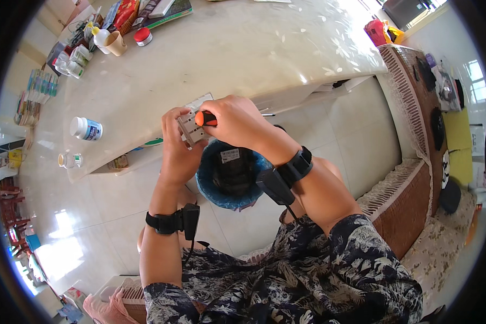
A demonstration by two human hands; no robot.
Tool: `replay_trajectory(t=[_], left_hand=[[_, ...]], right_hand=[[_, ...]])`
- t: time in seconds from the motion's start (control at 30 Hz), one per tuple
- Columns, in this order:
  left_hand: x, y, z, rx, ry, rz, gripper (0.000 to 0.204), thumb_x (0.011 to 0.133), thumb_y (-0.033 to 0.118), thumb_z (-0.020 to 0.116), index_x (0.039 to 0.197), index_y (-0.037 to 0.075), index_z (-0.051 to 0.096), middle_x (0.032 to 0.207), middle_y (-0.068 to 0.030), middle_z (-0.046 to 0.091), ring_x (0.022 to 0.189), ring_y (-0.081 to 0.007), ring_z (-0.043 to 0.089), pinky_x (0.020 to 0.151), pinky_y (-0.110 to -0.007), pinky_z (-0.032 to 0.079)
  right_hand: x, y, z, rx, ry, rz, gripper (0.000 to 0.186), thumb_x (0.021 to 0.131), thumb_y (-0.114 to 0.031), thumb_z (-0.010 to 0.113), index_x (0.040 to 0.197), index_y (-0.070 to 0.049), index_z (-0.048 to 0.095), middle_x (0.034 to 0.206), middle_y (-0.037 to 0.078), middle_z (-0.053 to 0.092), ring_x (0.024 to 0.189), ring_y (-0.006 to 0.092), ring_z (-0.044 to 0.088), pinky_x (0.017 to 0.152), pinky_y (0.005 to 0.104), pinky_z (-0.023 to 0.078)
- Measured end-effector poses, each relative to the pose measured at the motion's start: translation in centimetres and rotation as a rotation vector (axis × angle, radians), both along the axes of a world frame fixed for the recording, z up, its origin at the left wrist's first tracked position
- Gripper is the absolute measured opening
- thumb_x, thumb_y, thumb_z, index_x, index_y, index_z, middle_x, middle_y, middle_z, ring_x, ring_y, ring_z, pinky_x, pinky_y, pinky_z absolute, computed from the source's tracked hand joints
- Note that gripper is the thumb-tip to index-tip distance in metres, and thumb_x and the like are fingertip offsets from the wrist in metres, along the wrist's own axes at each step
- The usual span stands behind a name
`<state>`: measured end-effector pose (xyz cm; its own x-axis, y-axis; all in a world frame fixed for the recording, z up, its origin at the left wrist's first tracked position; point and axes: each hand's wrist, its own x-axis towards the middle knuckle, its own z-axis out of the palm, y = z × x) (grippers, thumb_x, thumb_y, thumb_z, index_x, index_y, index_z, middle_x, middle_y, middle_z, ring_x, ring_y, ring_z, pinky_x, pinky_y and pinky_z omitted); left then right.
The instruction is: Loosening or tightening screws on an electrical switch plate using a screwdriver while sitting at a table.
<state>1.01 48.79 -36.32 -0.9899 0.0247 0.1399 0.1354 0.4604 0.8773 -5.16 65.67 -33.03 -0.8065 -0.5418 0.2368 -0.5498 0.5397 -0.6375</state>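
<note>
My left hand point(176, 132) is closed round a pale rectangular piece with small dark holes and slots point(189, 129), perhaps a socket panel. It is held up at the table's near edge. In my right hand point(233, 120) is a screwdriver with an orange and black handle point(206, 119). The handle's orange end faces up, over the piece; the shaft and tip are hidden. Just below my hands stands a round bin with a blue liner point(202, 181) and dark contents bearing a white label.
The pale table point(227, 59) spans the scene ahead. White bottles point(86, 129) and a small jar point(70, 160) stand at its left; a red-lidded jar point(143, 36), a paper cup point(115, 43) and books are farther back. A brown woven bench point(397, 227) lies at right.
</note>
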Motion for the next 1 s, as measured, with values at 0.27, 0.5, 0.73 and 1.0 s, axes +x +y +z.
replay_trajectory(t=[0.27, 0.5, 0.73, 1.0], left_hand=[[0.2, 0.1, 0.2, 0.010, -0.024, 0.019, 0.070, 0.075, -0.015, 0.067, 0.131, 0.011, 0.034, 0.123, -0.0114, 0.049, 0.108, -0.0223, 0.060, 0.085, -0.034, 0.054], [0.1, 0.5, 1.1, 0.049, -0.069, 0.035, 0.068, 0.072, -0.013, 0.069, 0.129, 0.010, 0.039, 0.130, -0.0094, 0.039, 0.117, -0.0278, 0.052, 0.086, -0.037, 0.054], [0.1, 0.4, 0.7, 0.120, -0.065, 0.018, 0.068, 0.070, -0.015, 0.068, 0.128, 0.009, 0.039, 0.130, -0.0125, 0.037, 0.120, -0.0319, 0.047, 0.088, -0.040, 0.054], [-0.1, 0.2, 1.0, 0.097, -0.053, 0.045, 0.070, 0.074, -0.016, 0.067, 0.131, 0.010, 0.037, 0.129, -0.0100, 0.042, 0.114, -0.0250, 0.057, 0.088, -0.035, 0.054]], right_hand=[[0.3, 0.0, 0.0, -0.050, -0.057, -0.011, 0.010, 0.075, -0.014, 0.069, 0.084, -0.011, 0.068, 0.072, 0.012, 0.066, 0.066, 0.0346, 0.062, 0.062, 0.0397, 0.050], [0.2, 0.1, 0.5, 0.043, -0.013, -0.023, 0.014, 0.075, -0.017, 0.072, 0.087, -0.011, 0.068, 0.073, 0.013, 0.066, 0.068, 0.0351, 0.063, 0.062, 0.0407, 0.051], [0.3, 0.0, 0.1, 0.023, -0.013, -0.026, 0.017, 0.074, -0.016, 0.073, 0.090, -0.011, 0.067, 0.075, 0.013, 0.067, 0.071, 0.0354, 0.063, 0.063, 0.0406, 0.051], [-0.3, 0.6, 0.8, -0.054, -0.038, -0.075, 0.015, 0.076, -0.013, 0.070, 0.090, -0.008, 0.068, 0.076, 0.011, 0.067, 0.067, 0.0311, 0.063, 0.064, 0.0356, 0.051]])
